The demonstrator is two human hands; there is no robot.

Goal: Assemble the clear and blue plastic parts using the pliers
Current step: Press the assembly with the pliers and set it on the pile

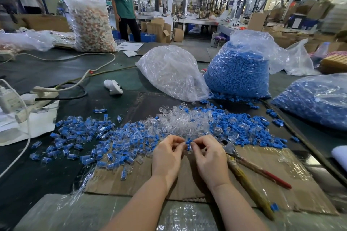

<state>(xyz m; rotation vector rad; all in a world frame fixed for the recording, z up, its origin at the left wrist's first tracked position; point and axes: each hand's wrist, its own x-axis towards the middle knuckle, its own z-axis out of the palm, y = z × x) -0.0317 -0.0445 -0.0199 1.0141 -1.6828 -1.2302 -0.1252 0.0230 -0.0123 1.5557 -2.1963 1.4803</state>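
Pinching a small blue part (188, 143) between them, the left hand (166, 153) and right hand (210, 155) meet above the cardboard sheet (262, 178) on the bench (56, 73); both sets of fingers are curled in, their tips closed on the piece. Whether a clear part is already fitted on it is too small to tell. Pliers (249, 167) lie on the cardboard just right of the right hand, untouched. Beyond the cardboard's far edge spreads a pile of loose clear parts (180, 120), with assembled blue-and-clear pieces (84, 137) scattered off its left side.
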